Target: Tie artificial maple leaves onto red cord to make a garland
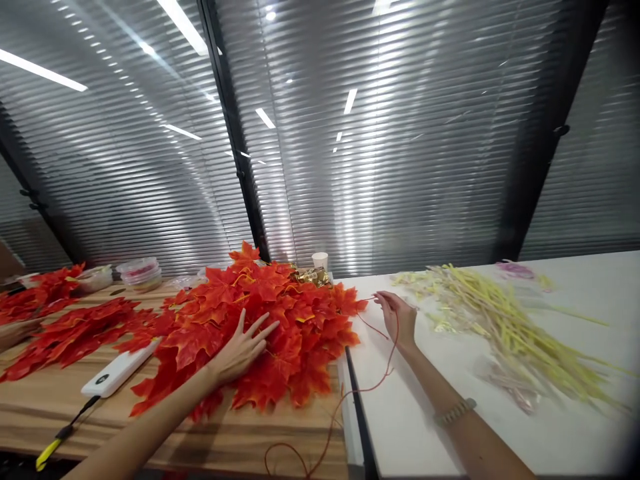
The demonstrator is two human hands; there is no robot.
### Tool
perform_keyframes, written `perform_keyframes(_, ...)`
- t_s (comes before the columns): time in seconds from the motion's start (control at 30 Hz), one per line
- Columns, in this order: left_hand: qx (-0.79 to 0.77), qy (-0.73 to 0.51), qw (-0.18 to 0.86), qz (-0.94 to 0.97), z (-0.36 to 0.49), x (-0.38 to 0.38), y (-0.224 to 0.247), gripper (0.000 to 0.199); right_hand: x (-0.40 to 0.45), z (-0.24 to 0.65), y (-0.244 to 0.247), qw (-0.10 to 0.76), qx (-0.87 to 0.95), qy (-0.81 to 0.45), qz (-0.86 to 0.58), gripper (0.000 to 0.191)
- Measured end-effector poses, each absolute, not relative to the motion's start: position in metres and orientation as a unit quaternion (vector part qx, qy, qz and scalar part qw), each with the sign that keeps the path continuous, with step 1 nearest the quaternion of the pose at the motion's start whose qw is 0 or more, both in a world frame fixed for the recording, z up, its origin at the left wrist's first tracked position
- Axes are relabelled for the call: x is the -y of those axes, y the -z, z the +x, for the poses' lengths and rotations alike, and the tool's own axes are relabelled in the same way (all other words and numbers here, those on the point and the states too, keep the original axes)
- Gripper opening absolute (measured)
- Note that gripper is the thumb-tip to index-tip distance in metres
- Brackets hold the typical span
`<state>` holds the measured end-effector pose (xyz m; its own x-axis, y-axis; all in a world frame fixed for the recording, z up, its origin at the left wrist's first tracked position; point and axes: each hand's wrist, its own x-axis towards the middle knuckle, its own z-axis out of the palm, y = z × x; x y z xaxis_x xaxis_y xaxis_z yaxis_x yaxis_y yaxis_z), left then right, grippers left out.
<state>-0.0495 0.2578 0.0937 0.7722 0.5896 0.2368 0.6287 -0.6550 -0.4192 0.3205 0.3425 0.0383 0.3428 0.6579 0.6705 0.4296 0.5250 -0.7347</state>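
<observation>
A big heap of red-orange artificial maple leaves (285, 300) covers the middle of the wooden table. My left hand (245, 347) rests on the heap with its fingers spread. Over the white table, just right of the heap, my right hand (397, 317) pinches a thin red cord (375, 385) between thumb and fingertips. The cord runs from the leaves' right edge to this hand, then loops down across the gap between the tables and curls on the wood near the front edge.
A white power bank (120, 368) with a black and yellow cable lies at the left. Yellow strips (520, 320) spread over the white table (430, 427). Behind are plastic tubs (141, 273) and a paper cup (320, 261). Another person's hand (19, 332) touches leaves at the far left.
</observation>
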Motion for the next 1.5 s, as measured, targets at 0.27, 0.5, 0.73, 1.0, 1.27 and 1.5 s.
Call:
perform_keyframes(0.27, 0.469, 0.072, 0.205, -0.856, -0.073, -0.299, -0.112, 0.024, -0.347, 0.32, -0.035, 0.659, 0.578, -0.098, -0.471, 0.034)
perform_keyframes(0.5, 0.453, 0.074, -0.002, -0.889, -0.061, -0.268, -0.151, 0.028, -0.346, 0.32, -0.036, 0.663, 0.566, -0.11, -0.477, 0.031)
perform_keyframes(0.73, 0.482, 0.231, -0.183, -0.825, -0.039, -0.223, -0.213, 0.021, -0.344, 0.32, -0.036, 0.66, 0.563, -0.1, -0.488, 0.032)
perform_keyframes(1.0, 0.374, 0.539, -0.481, -0.581, 0.033, -0.246, -0.206, 0.027, -0.338, 0.32, -0.042, 0.673, 0.557, -0.097, -0.477, 0.033)
perform_keyframes(1.27, 0.272, 0.564, -0.677, -0.387, 0.122, -0.296, -0.116, 0.019, -0.339, 0.323, -0.044, 0.696, 0.536, -0.137, -0.457, 0.031)
perform_keyframes(1.5, 0.317, 0.553, -0.672, -0.376, 0.119, -0.301, -0.076, 0.035, -0.32, 0.304, -0.064, 0.711, 0.499, -0.257, -0.425, 0.025)
